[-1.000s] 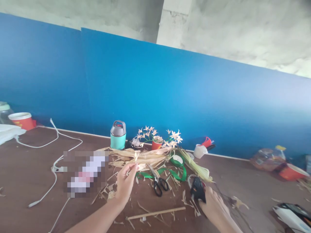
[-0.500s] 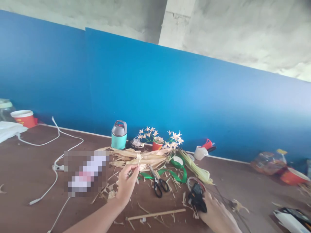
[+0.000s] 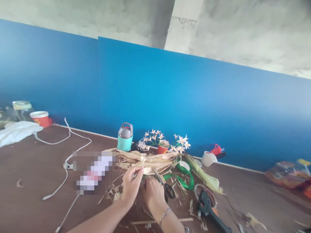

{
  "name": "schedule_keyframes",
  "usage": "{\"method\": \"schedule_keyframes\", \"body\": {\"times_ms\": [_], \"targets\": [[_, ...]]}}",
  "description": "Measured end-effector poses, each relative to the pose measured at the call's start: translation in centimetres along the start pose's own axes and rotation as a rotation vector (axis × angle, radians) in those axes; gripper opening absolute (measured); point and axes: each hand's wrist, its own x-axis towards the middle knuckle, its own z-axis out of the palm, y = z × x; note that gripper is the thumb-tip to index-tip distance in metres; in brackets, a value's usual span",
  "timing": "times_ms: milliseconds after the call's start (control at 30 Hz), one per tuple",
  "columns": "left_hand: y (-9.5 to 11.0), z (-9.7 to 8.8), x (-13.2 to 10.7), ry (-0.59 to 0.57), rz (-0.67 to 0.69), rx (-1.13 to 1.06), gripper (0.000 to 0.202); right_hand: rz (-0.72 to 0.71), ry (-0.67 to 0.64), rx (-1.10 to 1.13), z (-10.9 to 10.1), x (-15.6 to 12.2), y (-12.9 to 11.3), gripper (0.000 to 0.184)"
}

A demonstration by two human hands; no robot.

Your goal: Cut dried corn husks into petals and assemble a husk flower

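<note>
My left hand pinches a small pale flower made of dried husk, upright between thumb and fingertips. My right hand is close beside it, lower and to the right, with its back toward me. Its fingers are curled, and whatever they hold is hidden. Black-handled scissors lie partly behind this hand. Dried corn husks spread just beyond both hands. A dark glue gun rests on the table to the right, untouched, against a roll of tape.
Green ribbon curls right of the scissors. Husk flowers rise by a red paper cup near a turquoise flask. A white cable crosses the left side. A thin stick and scraps lie in front.
My right hand has let go of the glue gun and moved left, close to my left hand. The left hand still pinches the flower. The view has shifted slightly.
</note>
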Motion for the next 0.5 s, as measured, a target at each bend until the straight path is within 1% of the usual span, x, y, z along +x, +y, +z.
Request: {"method": "schedule_keyframes", "body": {"times_ms": [200, 333, 500], "targets": [[0.1, 0.1, 0.1, -0.001, 0.018, 0.003, 0.020, -0.006, -0.002, 0.004, 1.0, 0.3, 0.7, 0.021], [-0.1, 0.2, 0.1, -0.001, 0.002, 0.015, 0.020, -0.026, 0.008, 0.029, 1.6, 0.3, 0.9, 0.023], [0.2, 0.1, 0.0, 0.000, -0.009, 0.011, 0.020, -0.031, 0.017, 0.054, 1.6, 0.4, 1.0, 0.020]]}}
